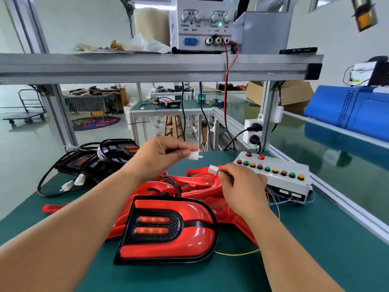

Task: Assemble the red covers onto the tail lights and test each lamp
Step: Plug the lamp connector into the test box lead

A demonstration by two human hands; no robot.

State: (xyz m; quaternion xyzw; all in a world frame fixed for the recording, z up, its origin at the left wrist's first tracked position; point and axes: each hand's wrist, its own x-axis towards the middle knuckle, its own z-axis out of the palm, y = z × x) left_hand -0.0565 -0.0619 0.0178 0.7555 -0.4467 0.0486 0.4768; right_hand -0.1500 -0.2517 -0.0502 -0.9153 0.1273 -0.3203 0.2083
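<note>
Head camera looks down on the green-matted workbench (347, 249), and from my remote seat I see both hands held up over its middle. The left hand (162, 154) pinches a small white plastic plug (194, 155) between thumb and curled fingers. The right hand (242, 186) pinches a second white plastic connector (213, 169) the same way. The two connectors are near each other but apart, the left one higher, and neither touches the bench. I cannot tell where their wires run, as the hands hide them.

Below the hands, near the front edge of the bench, lies the tail light with a glossy red cover fitted (168, 228), a black-rimmed D-shaped lamp with two orange bars in its dark centre. Just behind it, touching it, is a heap of loose red plastic covers (197, 184). At the rear left corner sit the black tail lights without covers (94, 159); their black cables loop out, ending in white plugs (71, 183) on the mat. At the rear right edge stands a grey test box with red, green and yellow buttons (273, 175). A thin yellow wire (237, 253) lies on the mat beside the covered lamp. On the shelf above, a white bench power supply (202, 24) shows a green light, and a red lead (226, 91) hangs from it.
</note>
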